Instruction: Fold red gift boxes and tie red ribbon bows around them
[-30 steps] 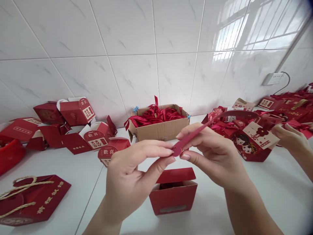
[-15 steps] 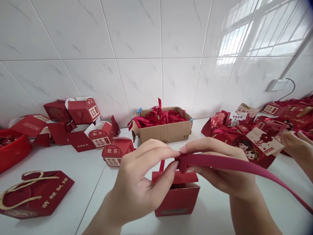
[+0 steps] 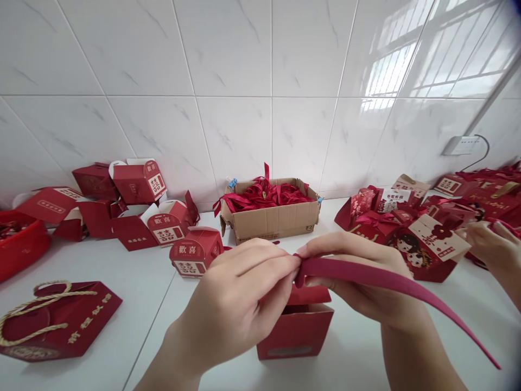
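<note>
My left hand and my right hand meet at the centre, fingertips pinched close together. Both grip a dark red ribbon, folded over at the fingertips. Its long free end runs across the back of my right hand and tapers off to the lower right. Just below my hands a small red gift box stands on the white table, its lid flap slightly raised. My left hand covers part of that box's left side. What lies exactly between the fingertips is hidden.
Behind my hands stands a cardboard box full of red ribbons. Several red gift boxes sit at left, near a rope-handled box and a red basin. More decorated boxes crowd the right, beside another person's hand.
My left fingers have curled in tighter around the folded ribbon. The ribbon's free end has swung so that its tip now shows at lower right.
</note>
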Tool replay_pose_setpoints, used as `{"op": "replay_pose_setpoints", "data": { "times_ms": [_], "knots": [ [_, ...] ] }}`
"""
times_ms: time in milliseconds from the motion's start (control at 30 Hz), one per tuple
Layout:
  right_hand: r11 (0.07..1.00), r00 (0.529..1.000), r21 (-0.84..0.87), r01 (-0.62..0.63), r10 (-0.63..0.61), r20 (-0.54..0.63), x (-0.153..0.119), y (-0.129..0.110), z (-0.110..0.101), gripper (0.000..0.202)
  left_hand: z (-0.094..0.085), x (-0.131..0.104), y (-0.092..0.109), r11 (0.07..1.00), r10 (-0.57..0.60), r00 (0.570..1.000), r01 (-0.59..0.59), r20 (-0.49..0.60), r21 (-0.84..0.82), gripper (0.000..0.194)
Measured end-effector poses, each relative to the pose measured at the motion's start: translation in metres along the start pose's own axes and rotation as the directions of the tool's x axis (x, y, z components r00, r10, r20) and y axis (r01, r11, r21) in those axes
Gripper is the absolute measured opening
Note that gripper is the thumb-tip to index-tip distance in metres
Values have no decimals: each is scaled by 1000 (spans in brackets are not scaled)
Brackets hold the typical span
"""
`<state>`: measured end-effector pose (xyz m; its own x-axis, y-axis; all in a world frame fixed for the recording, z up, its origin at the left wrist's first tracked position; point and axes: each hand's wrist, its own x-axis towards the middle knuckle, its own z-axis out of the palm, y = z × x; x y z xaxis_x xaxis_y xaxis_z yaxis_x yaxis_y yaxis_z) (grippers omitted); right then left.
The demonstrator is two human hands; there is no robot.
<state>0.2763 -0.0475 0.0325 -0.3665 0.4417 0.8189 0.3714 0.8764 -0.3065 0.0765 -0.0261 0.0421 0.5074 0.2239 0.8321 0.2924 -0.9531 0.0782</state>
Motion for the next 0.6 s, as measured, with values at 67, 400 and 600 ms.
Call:
{"op": "replay_pose_setpoints", "data": {
  "times_ms": [67,400,600],
  "knots": [
    [1000,1000,3,6,-6,4,1,0,0,15,0,0,-1,999,32,999,-32,8,32,27],
    [995,999,92,-21,18,34,-5,4,1,24,4,-2,-2,990,61,998,-58,-21,127,20],
    [999,1000,42,20,-20,2,-6,8,-5,24,1,-2,-16,973,-201,977,190,69,131,11]
  ]
}}
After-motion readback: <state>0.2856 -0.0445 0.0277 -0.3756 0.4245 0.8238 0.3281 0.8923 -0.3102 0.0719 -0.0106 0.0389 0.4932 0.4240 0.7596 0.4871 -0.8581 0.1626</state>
